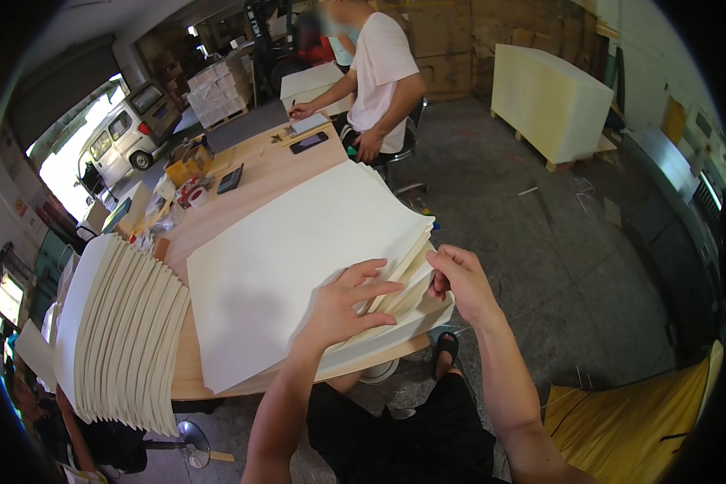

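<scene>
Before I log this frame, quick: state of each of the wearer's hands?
Left hand: open, spread on the white sheets.
Right hand: curled at their edge; grip cannot be told.

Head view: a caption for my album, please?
Left hand spread on large white sheets, right hand curled at their edge.

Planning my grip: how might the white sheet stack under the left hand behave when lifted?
The white sheet stack would probably flex, since its edges bow and part near the right hand. Single sheets look thin, so likely light; the thick pile may be heavy. Its layers might slide apart, as no band shows.
</scene>
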`<state>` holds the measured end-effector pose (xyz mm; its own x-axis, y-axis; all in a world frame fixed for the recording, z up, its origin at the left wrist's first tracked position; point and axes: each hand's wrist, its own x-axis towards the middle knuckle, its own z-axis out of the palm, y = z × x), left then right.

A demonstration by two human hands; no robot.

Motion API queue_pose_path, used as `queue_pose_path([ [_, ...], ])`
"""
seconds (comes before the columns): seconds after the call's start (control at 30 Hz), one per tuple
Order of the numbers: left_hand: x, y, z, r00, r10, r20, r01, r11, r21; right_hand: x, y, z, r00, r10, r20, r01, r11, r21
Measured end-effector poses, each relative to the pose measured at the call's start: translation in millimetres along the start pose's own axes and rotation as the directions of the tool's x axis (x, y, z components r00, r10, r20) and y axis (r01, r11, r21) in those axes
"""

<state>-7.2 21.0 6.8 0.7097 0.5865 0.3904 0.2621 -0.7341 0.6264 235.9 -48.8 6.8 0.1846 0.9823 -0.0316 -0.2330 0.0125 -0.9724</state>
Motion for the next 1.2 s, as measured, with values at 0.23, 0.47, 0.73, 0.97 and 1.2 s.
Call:
queue_pose_path([
  [0.23,3,16,1,0.997,0.049,-0.053,-0.041,0.989,0.144,-7,9,5,0.992,-0.079,-0.103,0.067,0.991,-0.116],
  [0.47,-2,-1,1,0.991,0.128,-0.025,-0.121,0.973,0.195,0,9,6,1.000,-0.016,-0.026,0.019,0.994,0.104],
  [0.73,1,10,1,0.996,0.082,-0.028,-0.077,0.986,0.146,0,10,5,1.000,0.000,-0.016,0.002,0.985,0.171],
  [0.97,1,7,1,1.000,0.008,-0.012,-0.007,1.000,0.025,-2,9,3,1.000,-0.002,-0.022,0.005,0.992,0.127],
  [1.2,0,7,3,0.998,0.023,-0.050,-0.018,0.993,0.115,-6,13,7,0.992,-0.068,-0.103,0.060,0.995,-0.079],
])
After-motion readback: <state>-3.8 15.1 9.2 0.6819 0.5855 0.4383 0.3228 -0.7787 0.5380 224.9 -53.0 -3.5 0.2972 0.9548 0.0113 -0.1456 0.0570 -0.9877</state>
